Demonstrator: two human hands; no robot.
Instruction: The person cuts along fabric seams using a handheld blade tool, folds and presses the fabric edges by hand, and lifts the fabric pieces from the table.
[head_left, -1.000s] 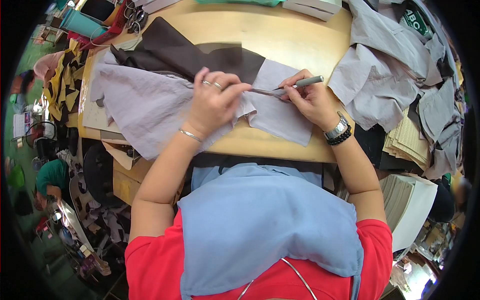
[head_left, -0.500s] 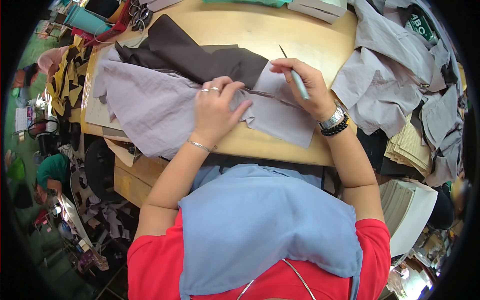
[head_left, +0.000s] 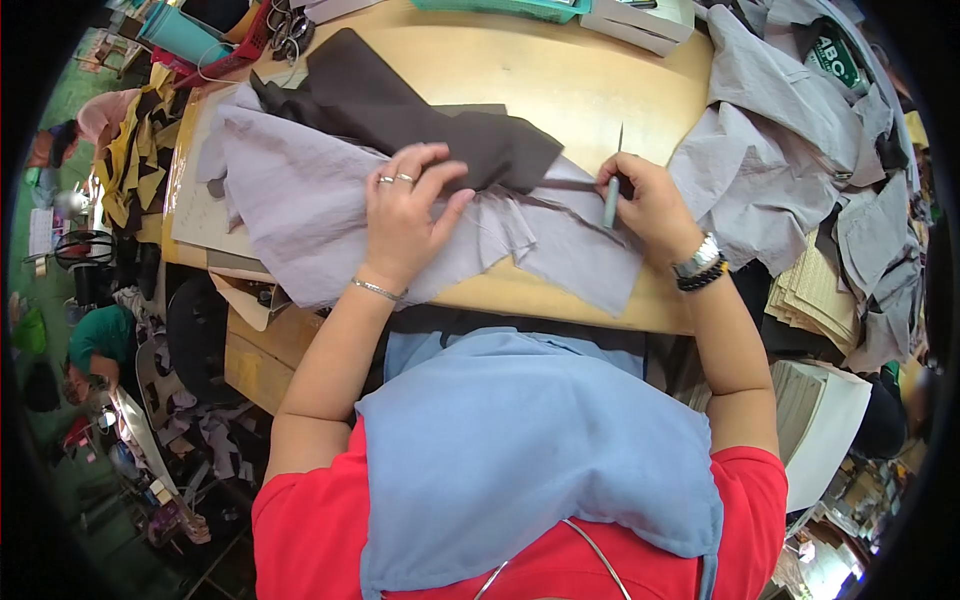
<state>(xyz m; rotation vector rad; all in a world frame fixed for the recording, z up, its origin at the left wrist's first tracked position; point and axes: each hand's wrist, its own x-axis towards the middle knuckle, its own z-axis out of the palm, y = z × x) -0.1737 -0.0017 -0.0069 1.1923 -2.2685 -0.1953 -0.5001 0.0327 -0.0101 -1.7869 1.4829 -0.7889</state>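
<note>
My left hand (head_left: pixel 412 215), fingers spread, is over the pale grey cloth (head_left: pixel 310 205) beside the dark brown fabric piece (head_left: pixel 390 105). In my right hand (head_left: pixel 650 205) is a slim awl (head_left: pixel 611 205) with a grey-green handle, its thin point directed away from me. The thumb and fingertips of that hand pinch at the right part of the cloth, where a dark strip (head_left: pixel 570 185) runs along it. Whether they also grip the strip is hard to see. Below the brown piece, the pale cloth is bunched with loose threads near its middle.
More grey garment pieces (head_left: pixel 755 170) are heaped on the right, above a stack of yellowish sheets (head_left: pixel 815 300). A white box (head_left: pixel 640 25), a teal tray (head_left: pixel 500 8) and a red basket (head_left: pixel 225 60) line the far side. At far left, another person in green (head_left: pixel 100 340) is present.
My right hand has come down to the cloth and turned, swinging the awl more upright. My left hand has shifted slightly left, fingers lifting. The brown fabric has moved right and the pale cloth is more rumpled.
</note>
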